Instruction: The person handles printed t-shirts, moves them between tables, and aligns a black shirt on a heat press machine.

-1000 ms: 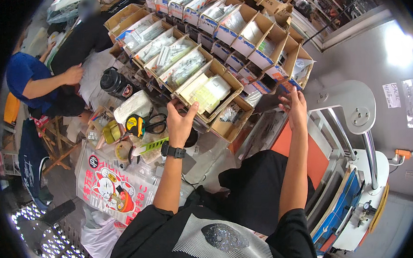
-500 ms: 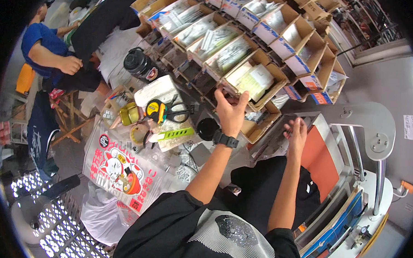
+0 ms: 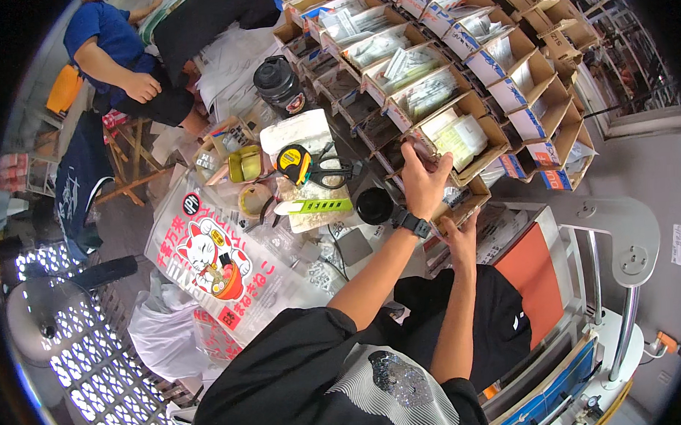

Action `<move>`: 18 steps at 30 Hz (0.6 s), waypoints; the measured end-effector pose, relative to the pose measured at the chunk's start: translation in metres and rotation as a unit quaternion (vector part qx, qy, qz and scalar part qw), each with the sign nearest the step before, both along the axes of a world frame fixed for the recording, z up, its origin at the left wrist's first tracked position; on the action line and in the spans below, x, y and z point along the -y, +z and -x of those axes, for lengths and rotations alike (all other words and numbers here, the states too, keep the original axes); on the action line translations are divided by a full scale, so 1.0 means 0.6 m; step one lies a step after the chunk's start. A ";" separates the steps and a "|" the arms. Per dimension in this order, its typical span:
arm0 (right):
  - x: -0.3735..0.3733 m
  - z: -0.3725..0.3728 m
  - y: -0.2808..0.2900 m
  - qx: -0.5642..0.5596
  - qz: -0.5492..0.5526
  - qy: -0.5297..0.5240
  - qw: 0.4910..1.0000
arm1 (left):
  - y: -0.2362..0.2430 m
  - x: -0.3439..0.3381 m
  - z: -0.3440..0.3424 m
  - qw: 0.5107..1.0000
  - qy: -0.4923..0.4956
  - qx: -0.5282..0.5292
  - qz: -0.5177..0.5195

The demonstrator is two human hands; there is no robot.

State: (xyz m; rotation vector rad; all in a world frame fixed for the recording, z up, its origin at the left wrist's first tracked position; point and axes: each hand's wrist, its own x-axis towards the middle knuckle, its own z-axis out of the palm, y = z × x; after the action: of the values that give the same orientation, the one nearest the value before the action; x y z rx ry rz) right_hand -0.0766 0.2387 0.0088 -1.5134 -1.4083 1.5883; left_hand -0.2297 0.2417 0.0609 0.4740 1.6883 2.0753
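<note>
My left hand (image 3: 428, 182), with a black watch (image 3: 412, 223) at its wrist, grips the front wall of a cardboard bin (image 3: 497, 141). Fingers hook over the rim, and clear packets (image 3: 459, 140) lie inside. Just below, my right hand (image 3: 461, 245) holds the front edge of a lower cardboard bin (image 3: 473, 201), thumb and fingers on its rim. Part of the right fingers is hidden behind that edge. A black cup (image 3: 374, 206) stands left of my left wrist. Black fabric (image 3: 474, 313) lies under my right forearm.
Stacked bins of packets (image 3: 426, 91) rise ahead. To the left lie scissors (image 3: 331, 171), a tape measure (image 3: 294, 164), a green-handled cutter (image 3: 317, 206) and a black jug (image 3: 279, 86). A press machine (image 3: 615, 238) with an orange pad (image 3: 531, 269) stands right. A co-worker (image 3: 113, 55) sits far left.
My right hand has moved up from the air above the press to the lower bin's edge and closed on it. The left hand keeps its grip. The whole view has shifted slightly.
</note>
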 end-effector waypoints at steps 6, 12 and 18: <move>0.019 0.008 0.020 0.021 0.068 0.024 0.997 | -0.004 -0.003 -0.009 1.000 0.013 0.020 0.007; 0.039 0.010 0.021 -0.007 0.007 0.001 1.000 | -0.003 -0.001 -0.010 1.000 0.019 -0.007 -0.011; 0.063 0.012 0.032 0.020 -0.012 -0.002 1.000 | -0.008 0.008 0.000 0.998 -0.038 -0.002 0.041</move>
State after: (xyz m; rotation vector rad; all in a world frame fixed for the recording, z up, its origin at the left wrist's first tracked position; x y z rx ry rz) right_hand -0.0839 0.2010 0.0278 -1.5402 -1.4397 1.5419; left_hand -0.2296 0.2366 0.0560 0.5082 1.7232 1.9448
